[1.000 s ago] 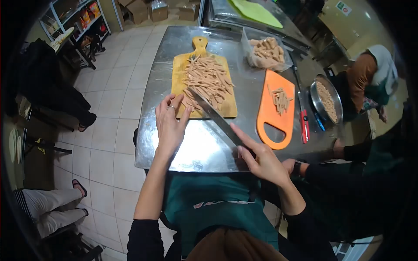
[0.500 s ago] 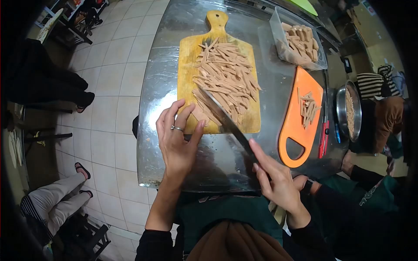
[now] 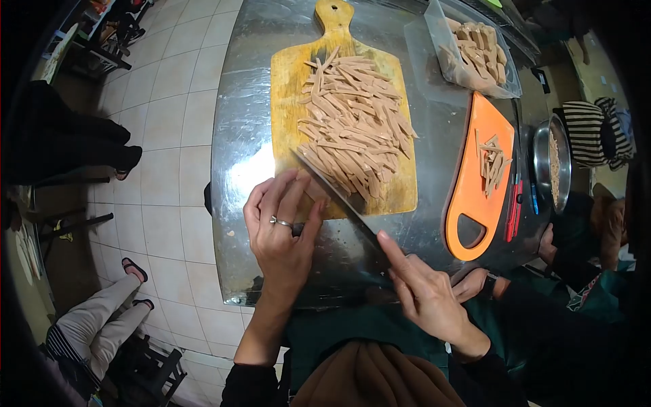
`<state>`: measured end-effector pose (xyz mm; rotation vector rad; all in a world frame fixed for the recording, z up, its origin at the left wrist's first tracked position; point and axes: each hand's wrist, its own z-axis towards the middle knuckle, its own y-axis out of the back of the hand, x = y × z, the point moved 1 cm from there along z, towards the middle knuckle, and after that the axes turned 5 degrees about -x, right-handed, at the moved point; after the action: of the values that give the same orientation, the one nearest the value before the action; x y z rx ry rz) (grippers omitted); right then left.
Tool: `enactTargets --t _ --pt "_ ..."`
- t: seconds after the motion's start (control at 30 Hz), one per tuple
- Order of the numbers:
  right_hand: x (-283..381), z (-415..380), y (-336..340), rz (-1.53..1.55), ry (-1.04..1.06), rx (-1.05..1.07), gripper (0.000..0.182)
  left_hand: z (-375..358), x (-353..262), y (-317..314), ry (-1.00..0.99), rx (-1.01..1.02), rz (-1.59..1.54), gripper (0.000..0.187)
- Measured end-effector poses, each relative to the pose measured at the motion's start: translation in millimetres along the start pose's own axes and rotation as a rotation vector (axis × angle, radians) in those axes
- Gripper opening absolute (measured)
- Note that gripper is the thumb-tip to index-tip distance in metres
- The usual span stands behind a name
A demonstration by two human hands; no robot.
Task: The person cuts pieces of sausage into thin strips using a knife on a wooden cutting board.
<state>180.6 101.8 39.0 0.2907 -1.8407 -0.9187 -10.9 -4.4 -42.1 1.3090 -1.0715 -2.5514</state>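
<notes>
My right hand [image 3: 430, 295] is closed around the handle of a kitchen knife [image 3: 337, 192]. Its blade slants up and left across the lower part of a wooden cutting board [image 3: 401, 193]. With curled fingertips, my left hand [image 3: 285, 220] presses a flat pinkish-brown slice [image 3: 314, 190] onto the board's lower left corner, just left of the blade. The fingers hide most of this slice. Beyond the knife, a heap of thin pinkish-brown strips [image 3: 356, 122] covers much of the board. A ring is on my left hand.
An orange cutting board [image 3: 456, 193] with a few strips lies to the right. Behind it stands a clear plastic container [image 3: 444, 57] of brown pieces. Red-handled [image 3: 513, 211] and blue-handled [image 3: 534, 200] tools lie near a metal bowl [image 3: 542, 146]. A co-worker's hand [image 3: 470, 285] is close to my right hand.
The view has shifted slightly. The knife has moved from the edge of the strips toward my left fingertips, its tip now further left and lower. My left hand stays on the slice.
</notes>
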Motion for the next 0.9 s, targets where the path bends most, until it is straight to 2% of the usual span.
enactTargets --t 0.43,0.53,0.77,0.9 --pt "14 0 4 -0.116 -0.076 0.091 0.091 -4 1 0 -0.017 0.012 -0.005 0.048" --pt "9 12 -7 -0.145 -0.031 0.059 0.091 -2 1 0 -0.045 0.027 0.067 0.049" --pt "2 49 -6 0.066 0.027 0.004 0.085 -4 1 -2 -0.021 0.002 0.032 0.045" --pt "1 54 -2 0.047 0.057 0.018 0.083 -5 3 -3 -0.011 -0.021 -0.013 0.044"
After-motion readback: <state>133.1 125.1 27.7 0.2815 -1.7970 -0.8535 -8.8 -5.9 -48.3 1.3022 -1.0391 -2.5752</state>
